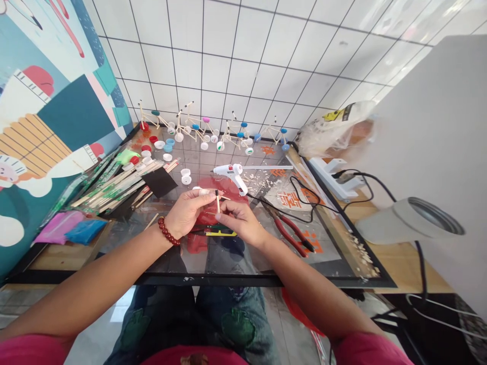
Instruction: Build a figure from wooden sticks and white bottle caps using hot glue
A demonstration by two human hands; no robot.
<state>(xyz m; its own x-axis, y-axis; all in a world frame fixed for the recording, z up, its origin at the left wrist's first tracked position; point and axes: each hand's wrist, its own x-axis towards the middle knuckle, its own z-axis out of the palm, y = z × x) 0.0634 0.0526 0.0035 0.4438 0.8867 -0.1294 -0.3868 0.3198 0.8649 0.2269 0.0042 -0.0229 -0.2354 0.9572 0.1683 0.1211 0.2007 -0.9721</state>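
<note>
My left hand [187,212], with a red bead bracelet on the wrist, is closed in a pinch on a thin wooden stick [218,201] and a white bottle cap [201,190]. My right hand [239,222] is closed too, pinching the same stick from below. The stick stands nearly upright between both hands, with a dark tip at its top. Both hands hover over the glass table [160,263], just in front of a white glue gun [234,175].
Red-handled pliers [291,233] lie right of my hands. Bundled sticks [122,185] and loose caps [158,147] lie left. Stick-and-cap bicycle models [213,133] line the back wall. A power strip [335,180], black cables, a plastic bag [335,129] and a lamp [411,220] are on the right.
</note>
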